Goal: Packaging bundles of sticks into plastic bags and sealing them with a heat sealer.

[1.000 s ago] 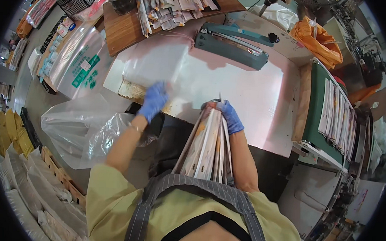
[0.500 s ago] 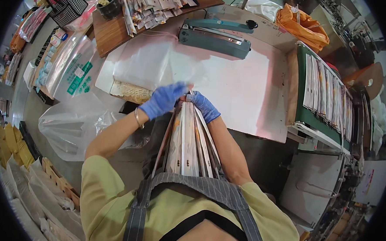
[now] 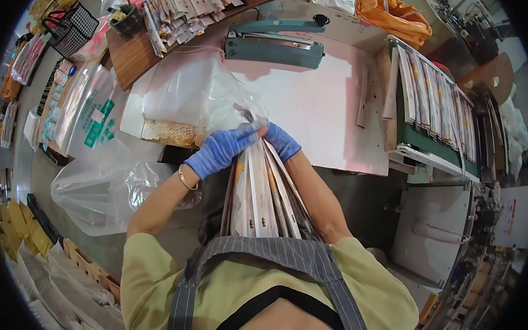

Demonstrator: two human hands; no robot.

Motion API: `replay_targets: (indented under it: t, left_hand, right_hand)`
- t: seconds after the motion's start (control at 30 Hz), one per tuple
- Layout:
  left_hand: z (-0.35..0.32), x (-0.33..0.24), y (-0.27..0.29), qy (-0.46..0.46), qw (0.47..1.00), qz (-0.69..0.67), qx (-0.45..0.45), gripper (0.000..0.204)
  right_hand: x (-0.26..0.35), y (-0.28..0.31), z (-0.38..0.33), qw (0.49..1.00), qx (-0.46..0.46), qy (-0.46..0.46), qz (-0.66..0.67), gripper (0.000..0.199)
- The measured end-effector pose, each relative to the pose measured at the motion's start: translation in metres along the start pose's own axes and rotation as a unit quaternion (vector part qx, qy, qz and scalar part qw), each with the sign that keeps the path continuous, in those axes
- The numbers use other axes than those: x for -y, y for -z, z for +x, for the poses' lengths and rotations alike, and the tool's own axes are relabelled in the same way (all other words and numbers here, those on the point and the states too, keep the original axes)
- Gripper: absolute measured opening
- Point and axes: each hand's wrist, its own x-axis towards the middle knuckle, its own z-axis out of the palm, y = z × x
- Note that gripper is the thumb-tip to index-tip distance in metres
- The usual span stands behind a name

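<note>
A bundle of long, narrow printed packets (image 3: 255,194) stands fanned out between my forearms, its lower end against my striped apron. My right hand (image 3: 283,142), in a blue glove, is closed around the upper end of the bundle from the right. From the left, my gloved left hand (image 3: 222,151) closes its fingers at that same end. A greyish tip pokes out above them, and what they pinch is hidden. Just beyond the hands lies a clear plastic bag (image 3: 187,98), its crumpled edge reaching up to the left fingers.
A teal bag sealer (image 3: 275,49) stands at the back of the white worktable (image 3: 332,121). More packets lie on a brown board (image 3: 129,59) at the far left. A green rack (image 3: 423,139) at right holds a row of packets. Clear plastic (image 3: 104,186) hangs at left.
The left hand, blurred before, has come down onto the top end of the bundle, and a greyish tip now shows above its fingers. The whole view has shifted slightly.
</note>
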Motion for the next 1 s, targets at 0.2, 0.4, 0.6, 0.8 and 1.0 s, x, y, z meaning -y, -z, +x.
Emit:
replay_targets:
  t: [0.2, 0.4, 0.6, 0.8, 1.0]
  left_hand:
    - [-0.028, -0.006, -0.025, -0.029, 0.990, -0.015, -0.134, 0.056]
    - [0.010, -0.008, -0.071, 0.086, 0.931, -0.274, -0.227, 0.040]
    - [-0.001, -0.014, -0.095, 0.173, 0.939, -0.267, -0.132, 0.037]
    - [-0.008, -0.055, -0.091, 0.075, 0.976, -0.128, -0.161, 0.039]
    - [-0.033, -0.093, -0.074, 0.050, 0.967, -0.109, -0.223, 0.022]
  right_hand:
    - [-0.002, 0.001, -0.012, 0.991, 0.008, 0.128, 0.036, 0.065]
    - [-0.012, 0.030, -0.068, 0.970, -0.140, 0.100, 0.169, 0.072]
    - [-0.044, 0.011, -0.104, 0.933, -0.325, 0.152, 0.023, 0.057]
    - [-0.033, -0.034, -0.148, 0.901, -0.421, 0.104, -0.009, 0.043]
    - [-0.088, -0.067, -0.204, 0.749, -0.546, 0.012, -0.376, 0.029]
